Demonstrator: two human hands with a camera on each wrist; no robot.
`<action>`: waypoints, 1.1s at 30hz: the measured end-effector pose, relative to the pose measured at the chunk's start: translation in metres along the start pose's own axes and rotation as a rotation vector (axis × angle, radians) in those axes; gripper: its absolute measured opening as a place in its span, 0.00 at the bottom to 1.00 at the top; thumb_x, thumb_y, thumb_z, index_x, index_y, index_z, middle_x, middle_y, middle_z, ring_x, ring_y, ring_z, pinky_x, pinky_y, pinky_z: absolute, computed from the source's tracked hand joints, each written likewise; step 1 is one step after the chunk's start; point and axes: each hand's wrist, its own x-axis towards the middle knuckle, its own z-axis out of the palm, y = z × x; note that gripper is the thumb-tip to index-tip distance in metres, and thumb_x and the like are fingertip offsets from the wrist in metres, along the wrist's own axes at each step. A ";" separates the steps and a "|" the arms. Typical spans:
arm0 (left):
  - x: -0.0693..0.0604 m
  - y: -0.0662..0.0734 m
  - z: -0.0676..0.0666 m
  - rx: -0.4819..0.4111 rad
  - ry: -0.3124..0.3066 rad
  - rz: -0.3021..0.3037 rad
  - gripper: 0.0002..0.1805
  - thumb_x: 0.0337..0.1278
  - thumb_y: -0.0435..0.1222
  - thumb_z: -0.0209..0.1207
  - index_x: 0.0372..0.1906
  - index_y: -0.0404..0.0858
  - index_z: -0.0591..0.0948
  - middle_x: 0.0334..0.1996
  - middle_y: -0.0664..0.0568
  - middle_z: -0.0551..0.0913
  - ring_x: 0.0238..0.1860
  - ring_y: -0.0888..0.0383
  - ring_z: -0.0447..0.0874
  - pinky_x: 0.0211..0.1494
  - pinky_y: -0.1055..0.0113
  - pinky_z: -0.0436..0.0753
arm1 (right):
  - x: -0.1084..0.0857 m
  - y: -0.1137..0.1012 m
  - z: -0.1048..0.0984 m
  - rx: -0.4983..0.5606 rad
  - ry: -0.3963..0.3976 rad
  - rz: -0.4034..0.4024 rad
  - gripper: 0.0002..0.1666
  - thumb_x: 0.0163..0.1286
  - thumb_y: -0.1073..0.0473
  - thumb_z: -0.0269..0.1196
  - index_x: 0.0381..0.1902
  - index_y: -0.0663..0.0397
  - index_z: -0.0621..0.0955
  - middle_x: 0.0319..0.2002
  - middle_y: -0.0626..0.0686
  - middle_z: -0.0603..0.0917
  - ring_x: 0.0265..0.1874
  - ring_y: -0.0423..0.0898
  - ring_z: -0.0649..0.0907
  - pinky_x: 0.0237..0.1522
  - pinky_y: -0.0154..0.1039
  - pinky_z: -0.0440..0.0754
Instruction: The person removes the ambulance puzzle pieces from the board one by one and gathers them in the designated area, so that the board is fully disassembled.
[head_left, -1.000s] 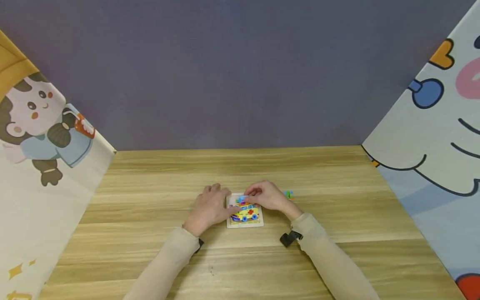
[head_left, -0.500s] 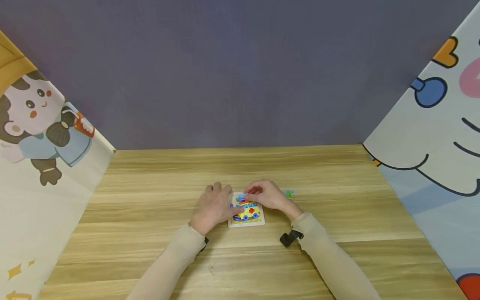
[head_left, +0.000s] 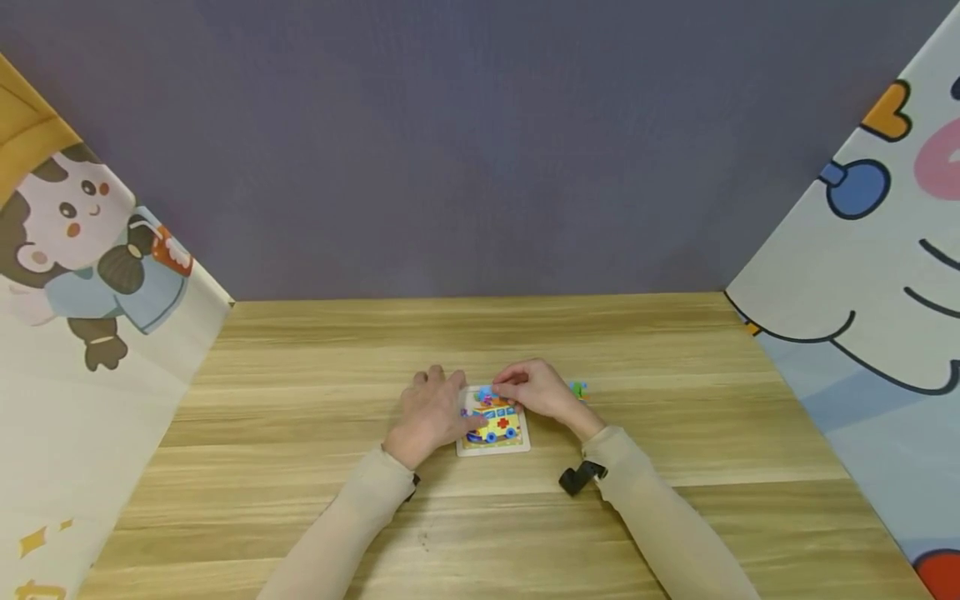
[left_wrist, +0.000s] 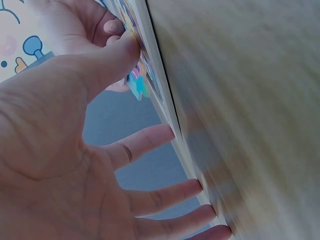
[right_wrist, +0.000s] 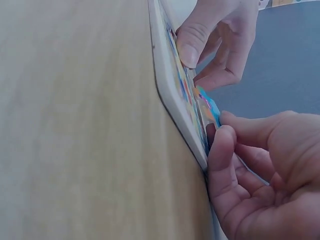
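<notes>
Table (head_left: pixel 630 342) of light wood grain. A flat picture puzzle (head_left: pixel 491 452) with a pale rim lies on it, between the two hands. Its picture shows a yellow ambulance (head_left: pixel 501 423) with a red cross and blue wheels.

Left hand (head_left: pixel 430 419): at the puzzle's left side, fingers well spread and nearly straight, thumb out across the board. In the left wrist view the thumb (left_wrist: pixel 122 55) presses on the puzzle's face; the other fingertips reach down at the tabletop. Nothing gripped.

Right hand (head_left: pixel 542 390): over the puzzle's far right part, thumb and fingertips brought together in a pinch on a small blue, multicoloured piece (right_wrist: pixel 209 106). Remaining fingers curl inward. In the right wrist view the piece is tilted up from the board, at the far part of the puzzle; cannot tell whether its lower edge is seated.

A loose green-and-blue piece (head_left: pixel 577 389) lies on the table just beyond the right wrist, partly hidden by it.

Both arms in beige sleeves (head_left: pixel 645 500); black wrist mount (head_left: pixel 579 477) at the right cuff. Dark grey wall (head_left: pixel 480 150) behind, cartoon-printed panels (head_left: pixel 847 275) on both sides.
</notes>
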 end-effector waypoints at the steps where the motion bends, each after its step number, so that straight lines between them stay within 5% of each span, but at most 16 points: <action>1: 0.000 0.000 0.000 0.001 0.001 0.000 0.41 0.53 0.69 0.71 0.64 0.46 0.80 0.60 0.37 0.79 0.56 0.39 0.80 0.46 0.48 0.87 | -0.001 0.000 0.000 0.006 -0.001 0.002 0.14 0.77 0.54 0.68 0.51 0.57 0.90 0.35 0.53 0.90 0.23 0.42 0.82 0.28 0.35 0.82; 12: 0.000 -0.001 0.000 0.014 0.018 0.023 0.42 0.52 0.69 0.71 0.64 0.47 0.80 0.61 0.37 0.80 0.56 0.39 0.80 0.49 0.48 0.87 | -0.009 0.003 -0.014 0.122 0.026 0.059 0.17 0.76 0.55 0.69 0.56 0.59 0.88 0.36 0.54 0.89 0.30 0.42 0.84 0.33 0.33 0.87; 33: -0.001 -0.002 0.003 0.028 0.031 0.041 0.42 0.52 0.70 0.71 0.64 0.47 0.81 0.59 0.36 0.81 0.56 0.38 0.81 0.47 0.48 0.88 | -0.056 0.041 -0.103 0.111 0.122 0.132 0.25 0.78 0.56 0.67 0.63 0.71 0.82 0.34 0.49 0.88 0.28 0.38 0.82 0.31 0.32 0.86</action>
